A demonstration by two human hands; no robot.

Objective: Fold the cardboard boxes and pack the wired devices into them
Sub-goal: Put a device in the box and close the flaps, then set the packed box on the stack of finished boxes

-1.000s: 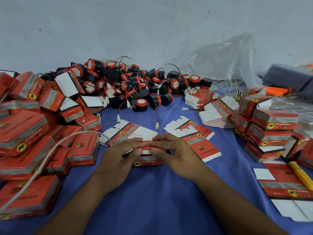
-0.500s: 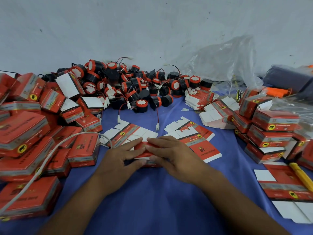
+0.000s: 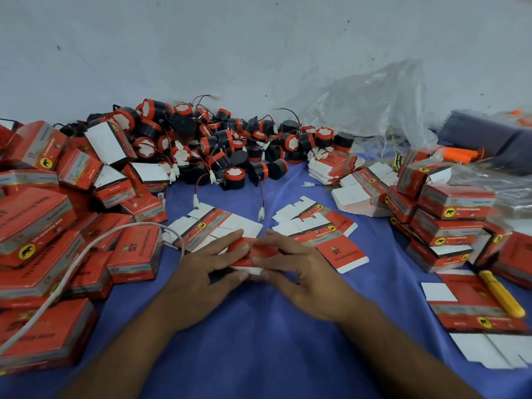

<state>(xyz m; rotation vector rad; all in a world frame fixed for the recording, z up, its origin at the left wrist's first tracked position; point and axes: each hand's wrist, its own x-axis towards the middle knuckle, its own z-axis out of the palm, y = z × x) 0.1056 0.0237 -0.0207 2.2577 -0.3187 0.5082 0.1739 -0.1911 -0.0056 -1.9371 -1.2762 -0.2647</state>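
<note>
glossy red cardboard boxes [image 3: 135, 250], matt blue cloth [image 3: 259, 341], clear plastic bag [image 3: 374, 105].

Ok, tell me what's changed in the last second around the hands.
The left hand and right hand keep gripping the red box, fingers spread wider; its logo face is now hidden and a white flap shows by the thumbs. The wired devices and flat blanks stayed put.
</note>
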